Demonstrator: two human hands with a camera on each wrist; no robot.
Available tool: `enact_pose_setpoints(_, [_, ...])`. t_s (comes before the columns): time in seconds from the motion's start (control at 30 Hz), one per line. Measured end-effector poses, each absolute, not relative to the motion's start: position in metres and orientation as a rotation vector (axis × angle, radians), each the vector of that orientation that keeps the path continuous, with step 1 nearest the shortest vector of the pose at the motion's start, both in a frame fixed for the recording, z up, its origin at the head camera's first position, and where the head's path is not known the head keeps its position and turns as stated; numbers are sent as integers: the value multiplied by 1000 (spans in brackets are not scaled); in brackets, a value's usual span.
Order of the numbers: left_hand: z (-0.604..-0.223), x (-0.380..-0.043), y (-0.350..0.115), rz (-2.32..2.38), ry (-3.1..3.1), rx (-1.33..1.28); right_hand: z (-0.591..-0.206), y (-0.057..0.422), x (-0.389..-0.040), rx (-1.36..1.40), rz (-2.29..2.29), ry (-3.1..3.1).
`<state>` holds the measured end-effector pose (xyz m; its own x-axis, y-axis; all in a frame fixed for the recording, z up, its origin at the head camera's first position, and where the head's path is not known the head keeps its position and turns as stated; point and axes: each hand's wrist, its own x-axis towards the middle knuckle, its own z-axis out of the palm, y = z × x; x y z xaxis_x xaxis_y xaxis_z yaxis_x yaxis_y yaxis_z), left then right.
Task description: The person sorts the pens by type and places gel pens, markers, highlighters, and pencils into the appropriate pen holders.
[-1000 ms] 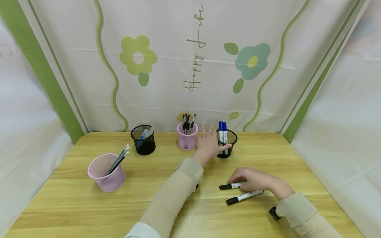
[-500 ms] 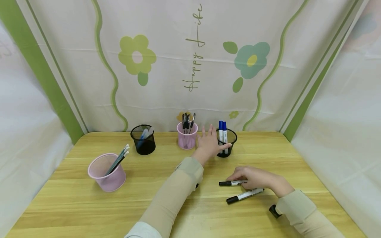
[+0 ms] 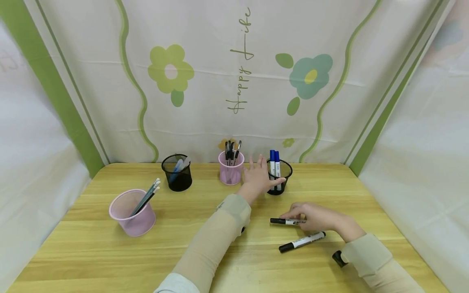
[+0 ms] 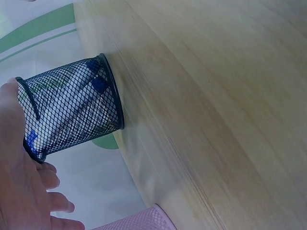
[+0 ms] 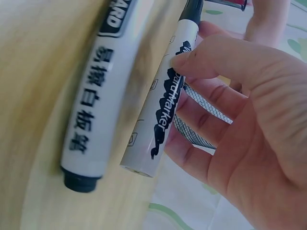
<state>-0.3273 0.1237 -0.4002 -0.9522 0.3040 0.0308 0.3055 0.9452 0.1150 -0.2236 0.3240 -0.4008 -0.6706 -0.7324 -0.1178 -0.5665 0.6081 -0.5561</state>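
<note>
My right hand [image 3: 318, 216] pinches a white whiteboard marker [image 3: 293, 222] with a black cap, just above the table. In the right wrist view the thumb lies along the printed barrel of this marker [image 5: 163, 100]. A second black-capped whiteboard marker [image 3: 302, 242] lies on the table below that hand. My left hand [image 3: 256, 179], fingers spread, is at a black mesh pen cup [image 3: 279, 189] that holds two blue-capped markers [image 3: 277, 167]. From the left wrist, the thumb is seen at the rim of the cup [image 4: 72, 105]; exact contact is hard to tell.
Left of my left hand stands a pink cup [image 3: 230, 177] with several black pens. Further left is a black mesh cup [image 3: 179, 182] with bluish pens inside. A larger pink cup [image 3: 141, 224] with several pencils stands front left. A printed curtain [image 3: 205, 118] closes off the back.
My right hand has lifted the pinched marker slightly and moved it away from the other marker, towards the back. My left hand has stayed at the black cup.
</note>
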Motion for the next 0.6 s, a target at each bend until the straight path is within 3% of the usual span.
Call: enact_pose_setpoints(0.6, [-402, -328, 124, -185, -3085, -484, -377, 338, -228, -1014, -702, 2597])
